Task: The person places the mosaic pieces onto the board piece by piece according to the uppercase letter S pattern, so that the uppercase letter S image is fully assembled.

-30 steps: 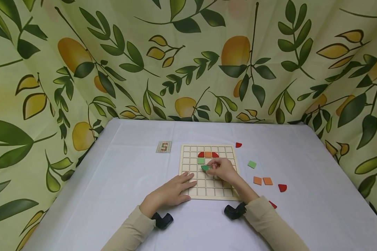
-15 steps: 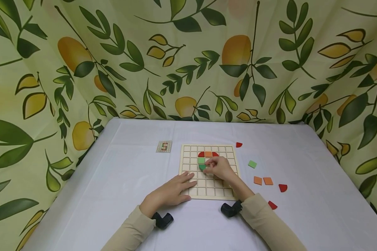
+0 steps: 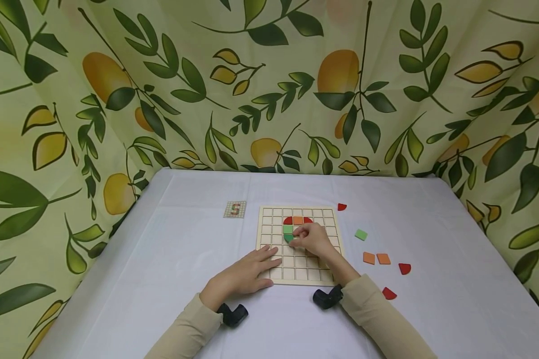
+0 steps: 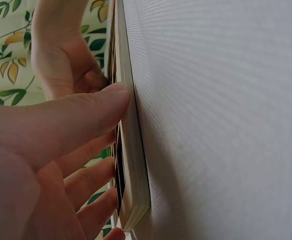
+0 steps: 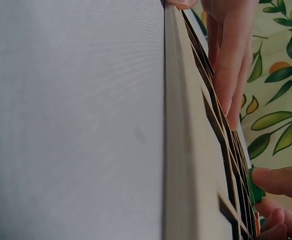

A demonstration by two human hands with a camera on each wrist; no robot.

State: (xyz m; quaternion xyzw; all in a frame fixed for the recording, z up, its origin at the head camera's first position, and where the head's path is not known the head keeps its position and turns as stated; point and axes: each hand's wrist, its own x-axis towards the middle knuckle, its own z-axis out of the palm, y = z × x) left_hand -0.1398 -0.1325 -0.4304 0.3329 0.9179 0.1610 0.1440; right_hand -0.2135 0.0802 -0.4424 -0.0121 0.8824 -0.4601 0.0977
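My right hand (image 3: 313, 238) pinches a dark green quarter-round tile (image 3: 289, 239) at a square of the wooden grid board (image 3: 300, 274). In the right wrist view the thumb and a finger lie against this green tile (image 5: 256, 187). Above it on the board sit a light green square tile (image 3: 288, 229), a red quarter-round tile (image 3: 288, 220) and an orange square tile (image 3: 298, 220). Another red quarter-round tile (image 3: 308, 220) ends that top row. My left hand (image 3: 247, 273) rests with spread fingers on the board's left edge; its thumb (image 4: 101, 107) touches the near edge.
Right of the board lie a green square tile (image 3: 361, 235), two orange square tiles (image 3: 384, 259) and red quarter-round tiles (image 3: 404, 269). A small card (image 3: 235, 209) with a coloured S on a grid lies left of the board. A patterned curtain (image 3: 269, 99) stands behind the table.
The dark green tile has moved slightly left, from a tilted hold into line under the light green tile. The right forearm has shifted a little left. The left hand stays put.
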